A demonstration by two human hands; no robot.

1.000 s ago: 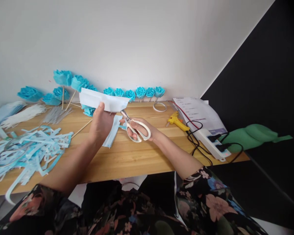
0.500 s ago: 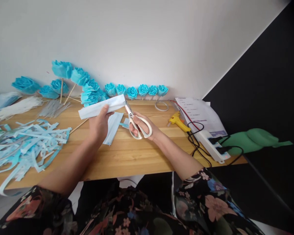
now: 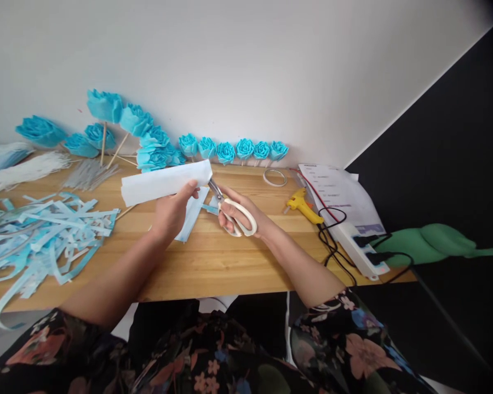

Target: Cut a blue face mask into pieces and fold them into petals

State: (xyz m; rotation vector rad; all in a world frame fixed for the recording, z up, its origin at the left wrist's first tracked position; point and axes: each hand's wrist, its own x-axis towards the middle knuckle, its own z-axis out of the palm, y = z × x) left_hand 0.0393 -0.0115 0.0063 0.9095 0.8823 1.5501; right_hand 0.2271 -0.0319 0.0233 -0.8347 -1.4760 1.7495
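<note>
My left hand (image 3: 173, 212) pinches a long, pale blue-white folded fabric strip (image 3: 160, 181), thumb on top, raised above the table. Through the handle loops of a pair of white-handled scissors (image 3: 240, 218) go the fingers of my right hand (image 3: 234, 205). The scissor blades meet the strip's right end; whether they cut into it I cannot tell. Beneath my left hand, another light blue fabric piece (image 3: 191, 216) lies on the wooden table (image 3: 225, 268), with a small blue scrap (image 3: 210, 208) beside it.
Blue fabric roses (image 3: 225, 152) on sticks line the wall. Cut blue strips (image 3: 45, 235) heap at the left, near white strands (image 3: 33, 169) and grey wires (image 3: 88, 174). A tape ring (image 3: 275, 177), yellow glue gun (image 3: 304, 205), papers (image 3: 337, 191) and power strip (image 3: 365, 254) sit right.
The strip has turned over in my left hand, now showing a plainer, whiter face, and my grip lies closer to its right end. The scissors have closed slightly.
</note>
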